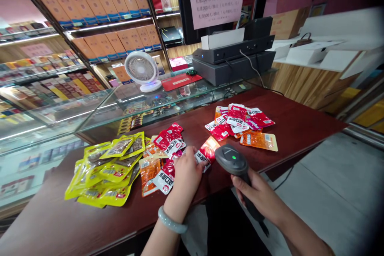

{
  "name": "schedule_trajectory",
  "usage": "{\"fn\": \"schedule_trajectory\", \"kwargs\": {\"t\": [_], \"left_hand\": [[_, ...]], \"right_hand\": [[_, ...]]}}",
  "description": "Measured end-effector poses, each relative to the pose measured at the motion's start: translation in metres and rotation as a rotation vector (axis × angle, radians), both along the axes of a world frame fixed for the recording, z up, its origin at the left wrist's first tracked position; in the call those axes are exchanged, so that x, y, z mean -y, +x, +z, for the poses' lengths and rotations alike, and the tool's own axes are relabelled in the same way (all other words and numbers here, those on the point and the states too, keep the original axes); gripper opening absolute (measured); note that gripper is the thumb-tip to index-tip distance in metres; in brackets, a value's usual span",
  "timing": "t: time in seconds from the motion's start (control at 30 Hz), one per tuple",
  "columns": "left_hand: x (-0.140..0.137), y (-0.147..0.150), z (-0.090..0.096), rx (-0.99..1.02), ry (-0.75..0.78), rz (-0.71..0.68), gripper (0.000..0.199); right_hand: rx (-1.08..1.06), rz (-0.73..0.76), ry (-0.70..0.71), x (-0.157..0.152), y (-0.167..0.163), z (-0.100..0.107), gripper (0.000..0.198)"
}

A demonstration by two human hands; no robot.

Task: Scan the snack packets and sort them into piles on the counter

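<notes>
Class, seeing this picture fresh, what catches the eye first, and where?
The bright yellow packets heaped on the left of the dark red table draw the eye first. Next comes the black scanner with its green light, gripped in the right hand, near the red packet the left hand holds.

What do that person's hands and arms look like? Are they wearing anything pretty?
The left hand has a smooth, round, shiny bangle at its wrist, a pale grey-green colour. The right hand has no bracelet showing. Neither hand wears a glove, and no sleeves show on the parts of the arms we can see. Some fingers are hidden, so I can't tell about rings.
</notes>
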State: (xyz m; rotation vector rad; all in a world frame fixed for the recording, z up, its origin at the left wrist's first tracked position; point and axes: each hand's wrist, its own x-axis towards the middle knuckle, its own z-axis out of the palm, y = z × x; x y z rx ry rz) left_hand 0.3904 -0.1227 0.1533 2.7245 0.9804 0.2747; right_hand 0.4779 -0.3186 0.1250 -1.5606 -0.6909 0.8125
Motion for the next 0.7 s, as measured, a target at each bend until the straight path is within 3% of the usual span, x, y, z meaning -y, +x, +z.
{"fn": "schedule_trajectory", "kwargs": {"t": [0.13, 0.3, 0.47, 0.7], "left_hand": [[-0.020, -0.028, 0.008, -0.010, 0.011, 0.044, 0.040], [-0.044, -0.064, 0.003, -0.028, 0.277, 0.159, 0.043], [-0.053, -0.068, -0.010, -0.077, 0.379, 0.105, 0.048], [-0.073, -0.069, -0.003, -0.109, 0.382, 0.145, 0.046]], "right_hand": [[-0.015, 0.020, 0.024, -0.009, -0.005, 0.000, 0.041], [-0.011, 0.049, 0.023, -0.019, -0.010, 0.001, 0.042], [-0.001, 0.067, 0.003, -0.024, -0.012, 0.004, 0.040], [-0.011, 0.049, 0.014, -0.018, -0.006, 0.000, 0.039]]}}
